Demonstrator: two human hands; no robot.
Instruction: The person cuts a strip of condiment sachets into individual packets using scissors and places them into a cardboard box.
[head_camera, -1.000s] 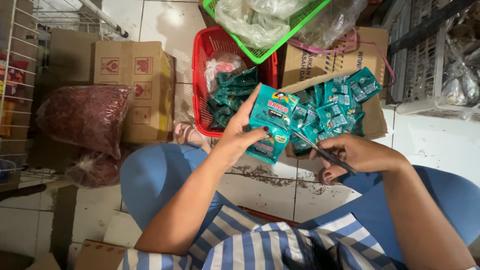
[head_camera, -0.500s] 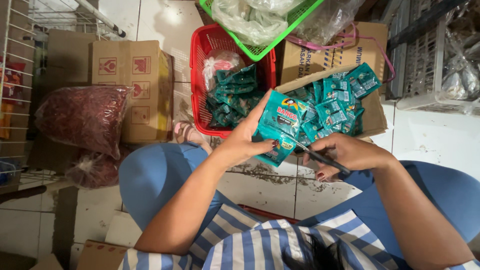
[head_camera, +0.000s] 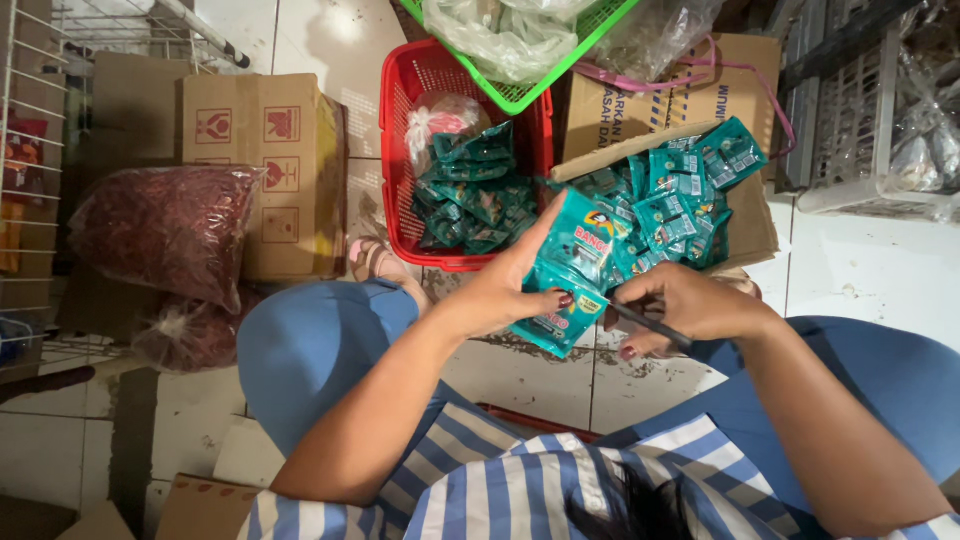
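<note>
A: Status of the hands?

B: The left hand (head_camera: 505, 292) is closed on a strip of teal sachets (head_camera: 568, 270), thumb on its lower face, fingers behind it. The right hand (head_camera: 690, 305) is closed around a thin dark tool (head_camera: 648, 325), probably scissors; the tip sits at the strip's lower right edge.

A: Location of the strip?

B: Held in the air above the tiled floor (head_camera: 540, 375), just in front of the cardboard box (head_camera: 745, 225) and between the person's knees.

A: Work completed?

B: Judged from the layout: the red basket (head_camera: 395, 170) holds a pile of loose teal sachets (head_camera: 472, 195), which reads as finished output. It is partly filled, not full.

A: Work remaining?

B: The cardboard box holds a large heap of teal sachets (head_camera: 680, 195), apparently unprocessed. The strip in hand looks uncut at this moment. My estimate: roughly mid-way, with more stock in the box than in the basket.

A: Anything uncertain?

B: Whether the tool's blades are open cannot be determined
</note>
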